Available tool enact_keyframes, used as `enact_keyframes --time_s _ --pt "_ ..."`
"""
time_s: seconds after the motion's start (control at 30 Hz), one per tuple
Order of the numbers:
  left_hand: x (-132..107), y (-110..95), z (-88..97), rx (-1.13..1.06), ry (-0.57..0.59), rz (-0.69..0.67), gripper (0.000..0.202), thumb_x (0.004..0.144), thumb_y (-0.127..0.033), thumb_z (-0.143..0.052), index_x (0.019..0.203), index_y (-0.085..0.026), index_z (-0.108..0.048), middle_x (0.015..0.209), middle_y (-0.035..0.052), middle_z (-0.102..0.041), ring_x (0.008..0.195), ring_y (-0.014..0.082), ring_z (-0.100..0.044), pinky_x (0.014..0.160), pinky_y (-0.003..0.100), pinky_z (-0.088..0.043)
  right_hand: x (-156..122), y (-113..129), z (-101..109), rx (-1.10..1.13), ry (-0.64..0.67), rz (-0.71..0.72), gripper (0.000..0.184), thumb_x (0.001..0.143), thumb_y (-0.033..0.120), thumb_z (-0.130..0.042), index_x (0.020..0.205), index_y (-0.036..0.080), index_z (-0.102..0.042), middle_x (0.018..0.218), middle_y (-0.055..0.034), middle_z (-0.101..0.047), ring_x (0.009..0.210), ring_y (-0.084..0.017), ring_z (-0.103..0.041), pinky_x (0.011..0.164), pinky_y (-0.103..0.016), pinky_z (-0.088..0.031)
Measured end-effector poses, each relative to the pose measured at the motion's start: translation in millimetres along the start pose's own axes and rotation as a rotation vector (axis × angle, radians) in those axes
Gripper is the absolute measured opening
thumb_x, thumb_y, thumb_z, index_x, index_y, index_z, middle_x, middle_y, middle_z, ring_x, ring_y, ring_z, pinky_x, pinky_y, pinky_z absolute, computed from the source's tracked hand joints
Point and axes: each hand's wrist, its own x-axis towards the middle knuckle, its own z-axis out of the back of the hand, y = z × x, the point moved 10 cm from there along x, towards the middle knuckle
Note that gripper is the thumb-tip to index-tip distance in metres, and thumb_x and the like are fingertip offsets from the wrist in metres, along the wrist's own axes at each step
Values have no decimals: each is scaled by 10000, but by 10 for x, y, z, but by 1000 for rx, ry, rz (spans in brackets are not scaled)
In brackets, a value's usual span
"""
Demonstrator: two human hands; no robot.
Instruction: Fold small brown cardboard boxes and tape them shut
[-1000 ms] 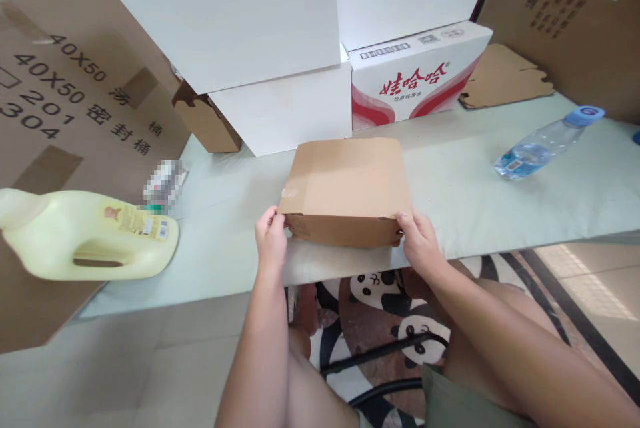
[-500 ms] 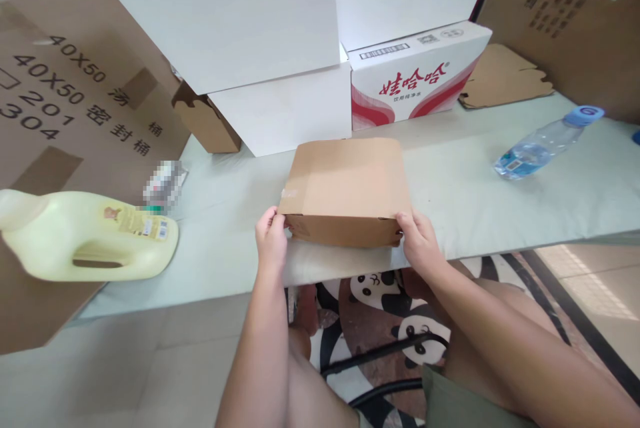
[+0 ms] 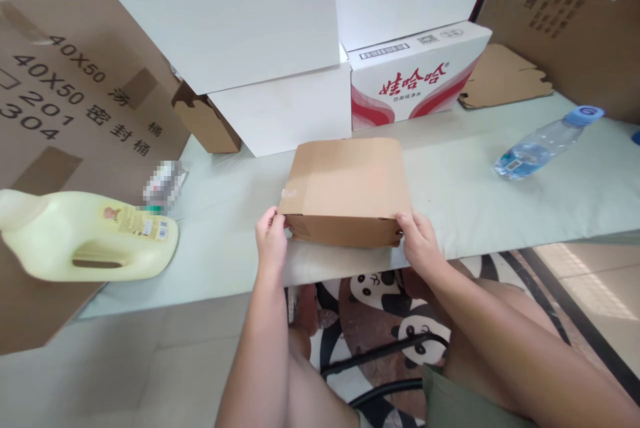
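A small closed brown cardboard box (image 3: pixel 347 181) rests near the front edge of a pale green table (image 3: pixel 475 195). My left hand (image 3: pixel 271 241) grips its near left corner, fingertips on the corner. At the near right corner my right hand (image 3: pixel 419 241) holds the box the same way. Both forearms reach up from below the table edge.
Stacked white boxes (image 3: pixel 250 35) and a red-and-white printed carton (image 3: pixel 415 75) stand right behind the box. A pale yellow jug (image 3: pixel 90 235) lies at the left, a water bottle (image 3: pixel 545 143) lies at the right. Large brown cartons (image 3: pixel 60 95) flank both sides; flat cardboard (image 3: pixel 503 75) at back right.
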Motion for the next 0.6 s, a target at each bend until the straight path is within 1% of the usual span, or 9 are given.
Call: enact_keyframes --time_s 0.07,0.2,0.4,0.5,0.6 --pt "1 -2 4 -3 -4 0 103 718 -260 -526 642 -195 -549 637 -22 -502 635 134 -478 618 248 -415 -2 2 2 2 -3 -6 336 885 513 -471 792 221 -609 725 -55 -650 792 -251 -628 703 -381 -538" --pt "4 11 -5 -6 6 12 106 717 -267 -525 649 -193 -560 644 -23 -508 644 133 -489 629 251 -420 -13 10 23 22 -26 -13 320 869 514 -486 804 225 -607 759 -49 -665 765 -239 -613 715 -385 -536" --pt "-14 -10 -55 4 43 5 100 708 -254 -535 629 -196 -554 623 -19 -521 629 139 -510 613 263 -430 -15 -23 111 39 -113 -43 272 833 478 -503 756 231 -587 741 -49 -663 790 -251 -614 700 -375 -531" --pt "-29 -26 -63 -80 28 44 52 654 -224 -575 621 -195 -548 622 -26 -510 614 125 -495 600 252 -425 -7 -39 169 48 -161 -58 261 818 467 -507 721 233 -566 716 -46 -643 784 -251 -605 700 -374 -526" --pt "-13 20 -39 -228 -17 123 100 609 -235 -630 639 -195 -544 636 -32 -514 615 110 -503 602 234 -428 14 -25 251 37 -206 -51 250 814 452 -499 687 240 -534 706 -42 -614 792 -250 -595 714 -379 -517"
